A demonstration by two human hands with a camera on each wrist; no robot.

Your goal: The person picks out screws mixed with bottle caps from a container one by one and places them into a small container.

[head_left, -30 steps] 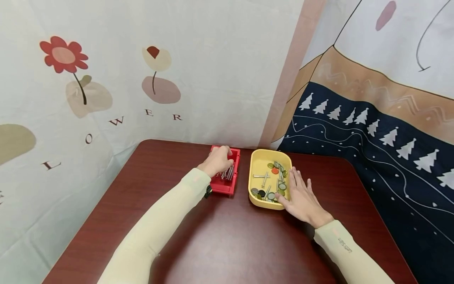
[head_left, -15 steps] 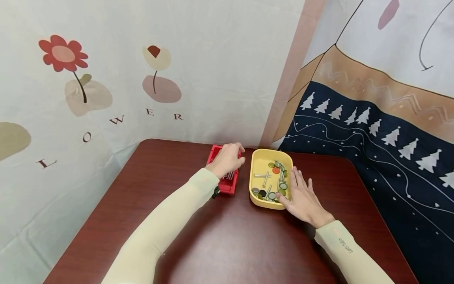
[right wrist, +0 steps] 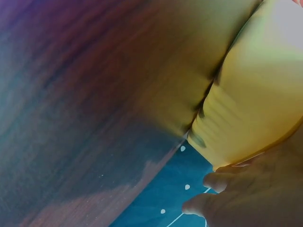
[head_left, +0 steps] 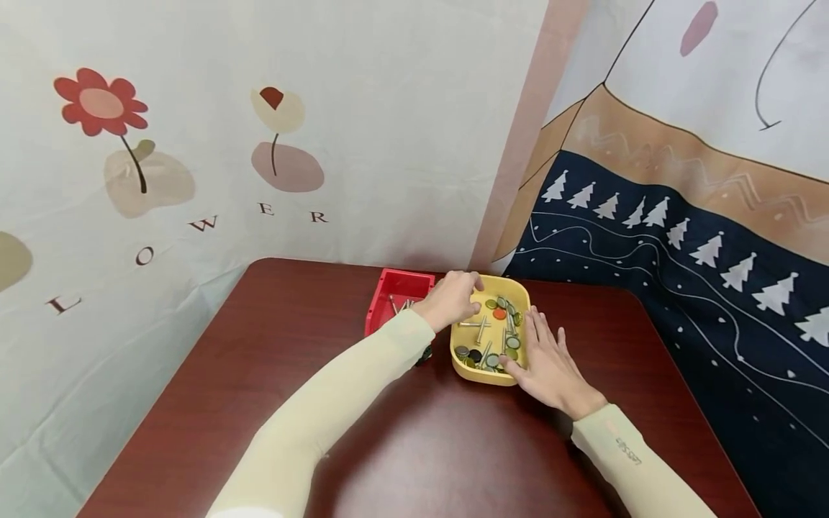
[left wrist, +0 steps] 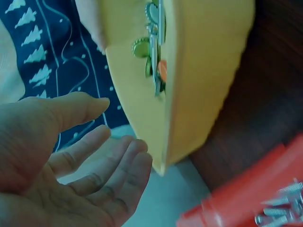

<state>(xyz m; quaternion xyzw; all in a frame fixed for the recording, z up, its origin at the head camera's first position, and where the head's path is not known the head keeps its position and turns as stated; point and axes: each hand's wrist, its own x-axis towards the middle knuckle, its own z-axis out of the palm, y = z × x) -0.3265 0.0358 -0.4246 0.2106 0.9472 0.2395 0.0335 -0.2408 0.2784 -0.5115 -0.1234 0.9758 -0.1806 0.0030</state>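
Note:
My left hand (head_left: pixel 450 298) is over the left rim of a yellow tray (head_left: pixel 482 377), its fingers loosely bent. In the left wrist view, thumb and fingers stand apart with nothing between them. The tray contains metal bolts (head_left: pixel 480 332) and bottle caps (head_left: pixel 513 342), among them an orange cap (head_left: pixel 499 314) and a black one. My right hand (head_left: pixel 550 367) rests along the tray's right side, fingers straight and thumb over the near right rim. Left of the tray is a red bin (head_left: pixel 404 282) with bolts (head_left: pixel 393 304) in it, partly hidden by my left forearm.
Both containers stand near the back of a dark red-brown table (head_left: pixel 311 309). Right behind the table hang a pale curtain (head_left: pixel 388 108) with flower prints and a dark blue one (head_left: pixel 596 244) with white trees.
My left hand has moved right, from inside the red bin to the yellow tray's left rim. The red bin now sits angled and slightly further left. My right hand stays on the tray.

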